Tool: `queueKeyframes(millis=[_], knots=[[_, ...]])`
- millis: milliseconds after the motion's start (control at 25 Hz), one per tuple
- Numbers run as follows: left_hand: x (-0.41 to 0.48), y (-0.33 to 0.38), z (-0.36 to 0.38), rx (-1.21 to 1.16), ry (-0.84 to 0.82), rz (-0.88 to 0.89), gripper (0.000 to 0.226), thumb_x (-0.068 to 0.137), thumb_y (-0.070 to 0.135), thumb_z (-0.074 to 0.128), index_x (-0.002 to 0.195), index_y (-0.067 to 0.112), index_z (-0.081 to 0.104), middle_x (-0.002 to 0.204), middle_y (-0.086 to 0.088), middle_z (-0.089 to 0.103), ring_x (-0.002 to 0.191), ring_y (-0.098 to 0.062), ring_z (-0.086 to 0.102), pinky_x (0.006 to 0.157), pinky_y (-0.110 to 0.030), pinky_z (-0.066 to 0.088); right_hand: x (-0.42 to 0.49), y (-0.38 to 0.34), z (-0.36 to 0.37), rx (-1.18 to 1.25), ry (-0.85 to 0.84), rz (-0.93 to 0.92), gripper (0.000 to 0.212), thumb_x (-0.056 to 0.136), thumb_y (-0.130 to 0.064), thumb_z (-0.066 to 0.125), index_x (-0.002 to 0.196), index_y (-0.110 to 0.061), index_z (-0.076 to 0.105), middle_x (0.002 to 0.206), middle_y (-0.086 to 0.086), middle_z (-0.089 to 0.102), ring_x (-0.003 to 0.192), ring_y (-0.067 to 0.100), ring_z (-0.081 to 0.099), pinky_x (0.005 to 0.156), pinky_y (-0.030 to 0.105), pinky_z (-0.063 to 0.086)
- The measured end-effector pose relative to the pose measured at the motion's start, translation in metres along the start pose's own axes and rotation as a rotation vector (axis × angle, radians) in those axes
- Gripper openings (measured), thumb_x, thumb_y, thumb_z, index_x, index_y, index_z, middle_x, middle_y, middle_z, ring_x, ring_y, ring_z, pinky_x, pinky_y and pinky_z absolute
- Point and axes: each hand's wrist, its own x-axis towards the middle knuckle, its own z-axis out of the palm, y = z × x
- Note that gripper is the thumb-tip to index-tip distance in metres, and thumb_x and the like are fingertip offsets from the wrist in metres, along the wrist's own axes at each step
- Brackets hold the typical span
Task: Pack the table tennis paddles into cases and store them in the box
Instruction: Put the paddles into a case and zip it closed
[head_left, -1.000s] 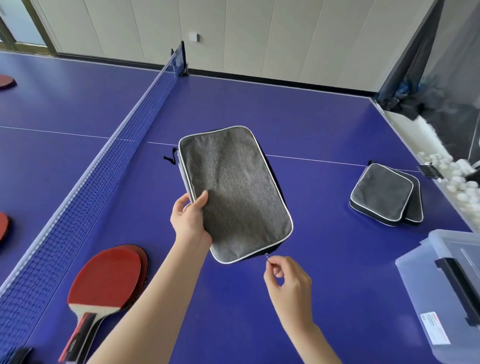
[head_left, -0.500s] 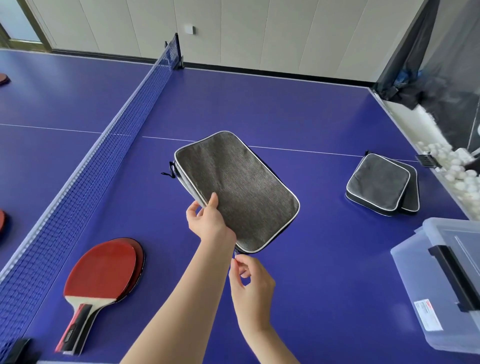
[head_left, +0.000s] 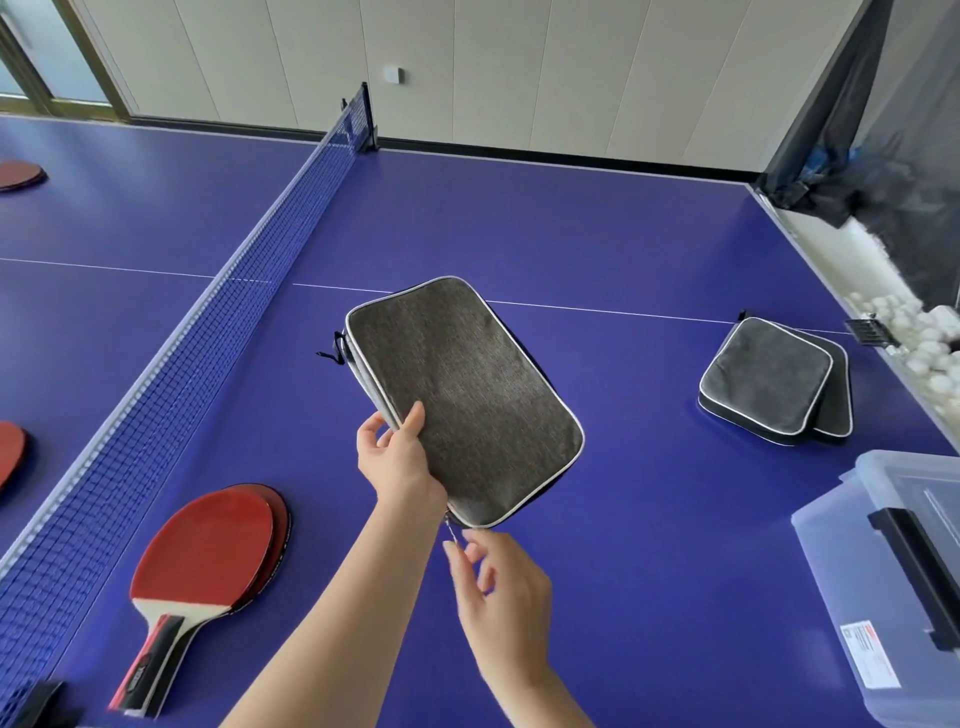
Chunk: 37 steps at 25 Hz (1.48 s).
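My left hand (head_left: 397, 457) grips the near left edge of a grey paddle case (head_left: 467, 395) with white piping, held tilted above the blue table (head_left: 623, 249). At the case's near corner, my right hand (head_left: 493, 582) pinches the small metal zipper pull (head_left: 451, 532). Two red paddles (head_left: 208, 551) lie stacked on the table at the left, handles toward me. Two more grey cases (head_left: 769, 384) lie stacked at the right. A clear plastic box (head_left: 893, 582) with a black latch stands at the right edge.
The blue net (head_left: 208, 332) runs across the table on the left. Beyond it lie more red paddles (head_left: 18, 174), and another (head_left: 10, 452) shows at the left edge. White balls (head_left: 914, 338) fill a trough past the table's right side, under dark netting.
My right hand has drawn the zipper pull along the case's near edge from its right corner to the left corner by my left wrist. The case has tilted a little flatter.
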Motion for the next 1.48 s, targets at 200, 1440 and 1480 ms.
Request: queueKeyframes(millis=[200,1440,1480], knots=[[0.004,0.01,-0.034,0.14,-0.224,0.013,0.021,0.085,0.008,0.069,0.097,0.015,0.054,0.093,-0.012,0.064,0.074,-0.023,0.064,0.075,-0.044,0.055,0.061,0.048,-0.057,0.256,0.186,0.395,0.009,0.091,-0.033,0.054,0.097,-0.028,0.059,0.086,-0.004,0.061,0.073,0.013,0.054,0.062,0.02,0.045],[-0.036,-0.042,-0.041,0.8,-0.442,0.378,0.047,0.088,0.019,0.064,0.127,0.039,0.047,0.111,0.013,0.062,0.099,-0.009,0.062,0.084,-0.031,0.052,0.067,0.084,-0.08,0.594,-0.308,0.683,0.013,0.096,-0.017,0.054,0.105,-0.017,0.064,0.101,-0.003,0.072,0.095,0.01,0.068,0.08,0.025,0.053],[-0.023,-0.035,-0.05,0.823,-0.394,0.388,0.043,0.089,0.013,0.062,0.122,0.036,0.05,0.108,0.009,0.064,0.095,-0.014,0.063,0.082,-0.034,0.053,0.069,0.096,-0.085,0.587,-0.297,0.724,0.013,0.095,-0.017,0.056,0.104,-0.016,0.064,0.101,-0.002,0.073,0.094,0.012,0.068,0.081,0.027,0.053]])
